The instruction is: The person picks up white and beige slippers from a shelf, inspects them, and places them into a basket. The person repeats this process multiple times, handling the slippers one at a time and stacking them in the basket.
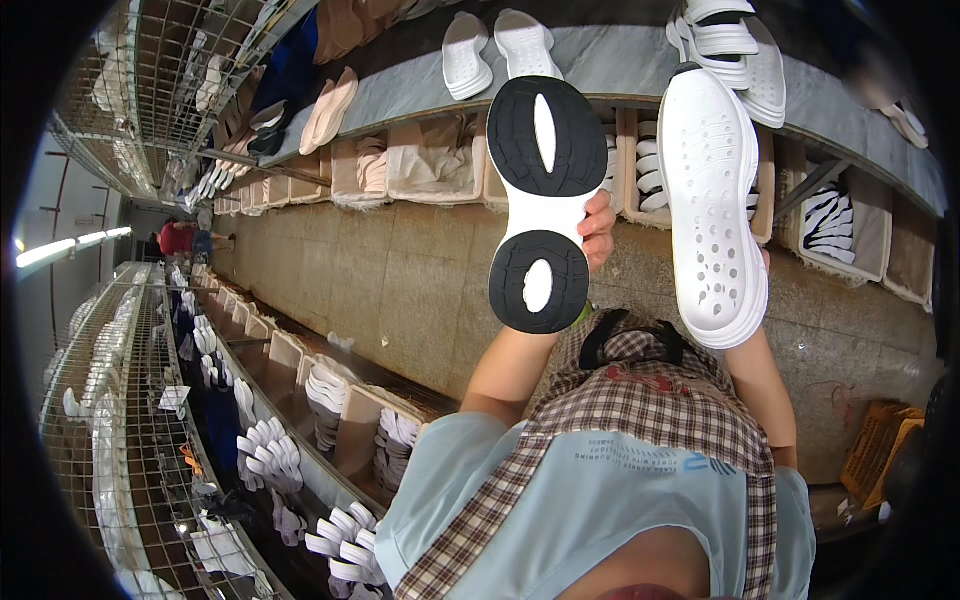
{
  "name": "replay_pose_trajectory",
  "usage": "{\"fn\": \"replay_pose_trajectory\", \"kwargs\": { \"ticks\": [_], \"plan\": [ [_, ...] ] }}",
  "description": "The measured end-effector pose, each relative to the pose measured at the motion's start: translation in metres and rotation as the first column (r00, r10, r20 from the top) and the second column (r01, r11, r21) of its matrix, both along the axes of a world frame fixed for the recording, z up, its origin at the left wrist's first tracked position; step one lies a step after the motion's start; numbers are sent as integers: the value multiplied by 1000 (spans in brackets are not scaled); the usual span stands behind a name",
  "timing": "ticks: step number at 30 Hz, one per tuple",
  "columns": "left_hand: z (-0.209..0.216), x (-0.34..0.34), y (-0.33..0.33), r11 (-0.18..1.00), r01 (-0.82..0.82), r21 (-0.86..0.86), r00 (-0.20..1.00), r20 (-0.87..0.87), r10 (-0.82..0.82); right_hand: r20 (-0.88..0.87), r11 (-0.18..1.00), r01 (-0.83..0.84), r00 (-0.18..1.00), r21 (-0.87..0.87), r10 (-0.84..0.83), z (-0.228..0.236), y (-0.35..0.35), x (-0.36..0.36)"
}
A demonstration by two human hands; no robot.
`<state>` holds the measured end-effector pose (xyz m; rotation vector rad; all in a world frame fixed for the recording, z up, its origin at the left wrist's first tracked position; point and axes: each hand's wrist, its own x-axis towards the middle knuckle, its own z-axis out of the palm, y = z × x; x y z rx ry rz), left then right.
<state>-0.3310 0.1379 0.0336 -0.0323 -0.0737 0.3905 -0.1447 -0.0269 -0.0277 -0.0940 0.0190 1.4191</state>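
My left hand is closed around the edge of a shoe sole. Its underside faces me: white at the waist, with black tread pads at both ends. A white shoe sole is raised in my right hand, its perforated inner face toward me. That hand is mostly hidden behind the sole, with only a bit of it showing at the edge. The two soles are held upright side by side, apart from each other, in front of the bench.
A grey bench runs ahead, bearing white soles and pink ones. Under it stand bins, some holding soles. Wire racks and another bench with white soles lie left. A person is far down the aisle. Yellow crates sit right.
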Motion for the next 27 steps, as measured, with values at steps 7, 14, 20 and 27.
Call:
{"fn": "replay_pose_trajectory", "kwargs": {
  "ticks": [7, 14, 20, 27],
  "plan": [
    [3, 0, 2, 999, -6, 37, 1000, -19, 7, 67, 1000, -16, 998, -27, 18, -5, 3, 2],
    [13, 6, -7, 978, -138, 159, 968, -189, 167, 400, 994, 67, 916, -89, -26, 16, 12, -1],
    [9, 47, -24, 857, 151, 493, 809, -560, 180, 580, 982, -48, 801, -183, 147, 20, 22, 1],
    [-10, 26, -29, 835, 58, 548, 761, -566, 319, 729, 916, -147, 564, -374, 388, 29, 37, 2]
  ]
}}
